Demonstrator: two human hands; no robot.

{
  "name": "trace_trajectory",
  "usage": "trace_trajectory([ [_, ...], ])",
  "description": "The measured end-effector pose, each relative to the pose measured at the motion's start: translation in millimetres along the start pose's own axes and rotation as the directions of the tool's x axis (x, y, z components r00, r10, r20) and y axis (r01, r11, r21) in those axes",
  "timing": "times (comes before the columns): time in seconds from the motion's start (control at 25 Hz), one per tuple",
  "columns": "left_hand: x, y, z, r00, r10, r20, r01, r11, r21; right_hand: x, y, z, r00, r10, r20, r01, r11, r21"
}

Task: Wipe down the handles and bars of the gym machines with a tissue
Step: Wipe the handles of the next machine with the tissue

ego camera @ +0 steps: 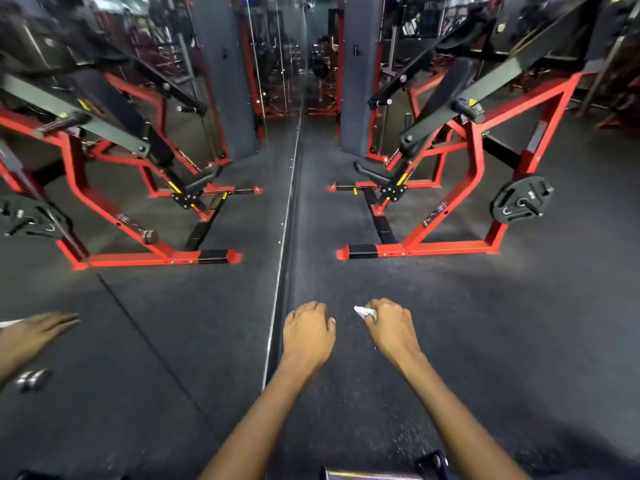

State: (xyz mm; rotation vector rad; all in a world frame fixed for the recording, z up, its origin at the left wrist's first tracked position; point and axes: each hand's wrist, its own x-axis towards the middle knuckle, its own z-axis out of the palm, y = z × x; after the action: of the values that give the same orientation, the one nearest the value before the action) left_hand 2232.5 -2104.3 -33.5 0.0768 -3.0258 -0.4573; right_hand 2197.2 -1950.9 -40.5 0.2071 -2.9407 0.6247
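Note:
Both my arms reach forward over the dark rubber floor. My right hand (391, 327) grips a crumpled white tissue (364, 312) that pokes out on its thumb side. My left hand (307, 329) hangs beside it with loosely curled fingers and holds nothing. Ahead on the right stands a red-framed gym machine (481, 168) with dark grey lever arms and a black handle (467, 110) on one arm. Neither hand touches the machine.
A wall mirror (138, 202) fills the left half and reflects the machine and a hand; its lower edge (284, 237) runs down the floor. A black weight plate (521, 199) hangs on the machine's right post. A grey pillar (356, 81) stands behind. A dark object (381, 474) lies at the bottom edge.

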Motion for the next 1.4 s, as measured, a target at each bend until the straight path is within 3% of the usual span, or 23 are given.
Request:
trace_trajectory([
  [0.52, 171.8, -48.0, -16.8, 0.997, -0.077, -0.018, 0.077, 0.996, 0.05, 186.1, -41.0, 19.5, 0.994, 0.022, 0.105, -0.017, 0.998, -0.054],
  [0.84, 399.2, -30.2, 3.2, 0.998, -0.01, 0.069, 0.009, 1.0, 0.024, 407.1, 1.9, 28.3, 0.998, 0.045, 0.034, -0.043, 0.997, -0.069],
  [1.2, 682.3, -6.9, 18.0, 0.998, 0.063, -0.029, -0.067, 0.985, -0.161, 658.2, 56.5, 51.5, 0.994, 0.106, -0.034, -0.109, 0.989, -0.098],
  [1.4, 865.6, -7.4, 27.3, 0.996, 0.093, -0.015, -0.094, 0.985, -0.147, 826.1, 73.9, 68.7, 0.993, 0.113, -0.032, -0.116, 0.984, -0.135],
])
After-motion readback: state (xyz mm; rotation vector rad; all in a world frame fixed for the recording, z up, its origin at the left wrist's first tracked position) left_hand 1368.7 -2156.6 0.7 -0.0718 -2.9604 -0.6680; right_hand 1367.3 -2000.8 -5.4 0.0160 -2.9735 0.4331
